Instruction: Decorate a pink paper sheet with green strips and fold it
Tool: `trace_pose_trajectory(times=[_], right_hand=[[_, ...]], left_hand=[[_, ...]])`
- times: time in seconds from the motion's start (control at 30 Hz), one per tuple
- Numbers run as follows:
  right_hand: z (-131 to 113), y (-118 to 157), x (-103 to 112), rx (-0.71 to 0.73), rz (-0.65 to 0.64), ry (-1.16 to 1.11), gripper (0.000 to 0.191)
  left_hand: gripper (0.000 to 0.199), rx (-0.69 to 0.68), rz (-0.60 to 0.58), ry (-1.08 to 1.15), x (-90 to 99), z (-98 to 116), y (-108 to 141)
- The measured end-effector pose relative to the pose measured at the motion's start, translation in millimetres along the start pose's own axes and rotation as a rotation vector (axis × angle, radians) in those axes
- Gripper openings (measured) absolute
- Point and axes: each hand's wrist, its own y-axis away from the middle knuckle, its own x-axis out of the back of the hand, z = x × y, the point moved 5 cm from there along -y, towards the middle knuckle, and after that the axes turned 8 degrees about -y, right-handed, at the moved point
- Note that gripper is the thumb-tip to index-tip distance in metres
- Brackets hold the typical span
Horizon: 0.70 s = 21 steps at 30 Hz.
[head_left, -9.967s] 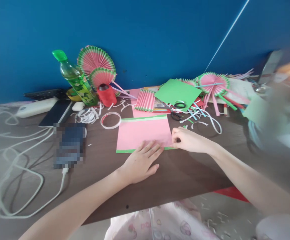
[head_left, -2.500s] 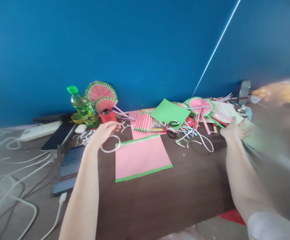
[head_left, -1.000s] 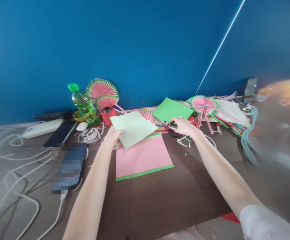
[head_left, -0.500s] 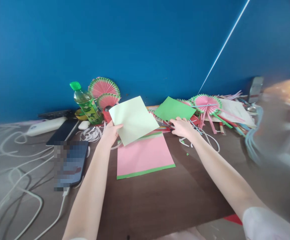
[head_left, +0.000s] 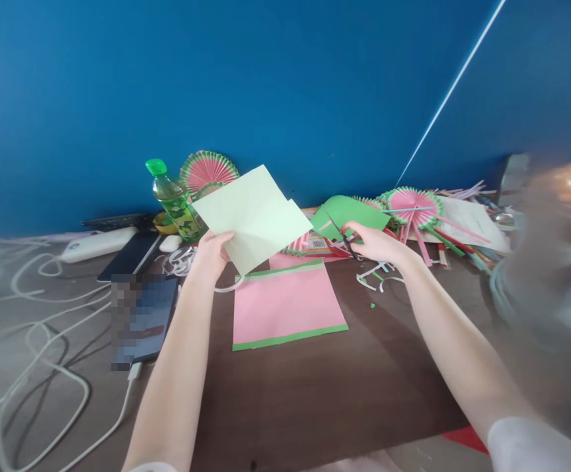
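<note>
My left hand (head_left: 212,257) pinches the lower left corner of pale green paper (head_left: 253,219), raised above the table; a step in its right edge hints at more than one sheet. Dark scissors (head_left: 343,237) are in my right hand (head_left: 370,242), their blades pointing up and left over a bright green sheet (head_left: 347,213). On the table between my forearms lies a pink sheet (head_left: 288,303) with green strips along its top and bottom edges. The pale paper hangs over the area just behind it.
A green-capped bottle (head_left: 179,213) and pleated pink fans (head_left: 210,172) stand at the back left. Phones (head_left: 150,321) and white cables (head_left: 71,373) lie left. More fans (head_left: 413,206), paper strips and scraps (head_left: 378,278) are at right, near a blue wall (head_left: 285,85).
The scissors have come up into clear view in my right hand. My left hand has turned and shifted the pale paper slightly left and up. The bright green sheet now bends.
</note>
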Motion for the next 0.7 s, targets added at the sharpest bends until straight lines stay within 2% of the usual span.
trace_pose_trajectory(times=[0.27, 0.33, 0.4, 0.47, 0.6, 0.7], right_hand=[[4, -3, 7, 0.098, 0.105, -0.269, 0.032], [10, -4, 9, 0.049, 0.146, -0.264, 0.033], [15, -3, 12, -0.029, 0.187, -0.233, 0.042], [16, -2, 17, -0.059, 0.289, -0.217, 0.051], [3, 1, 23, 0.01, 0.604, -0.17, 0.058], [-12, -1, 16, 0.024, 0.639, -0.141, 0.045]], left_hand=[[0.033, 0.034, 0.06, -0.01, 6.1, -4, -4], [0.031, 0.031, 0.065, -0.005, 5.8, -3, -3], [0.03, 0.017, 0.068, 0.002, 4.3, -2, -2], [0.03, -0.007, 0.084, 0.011, 1.7, 1, 0], [0.023, -0.034, 0.157, 0.012, -7.9, 6, 7], [0.021, -0.046, 0.142, 0.008, -22.2, 7, 12]])
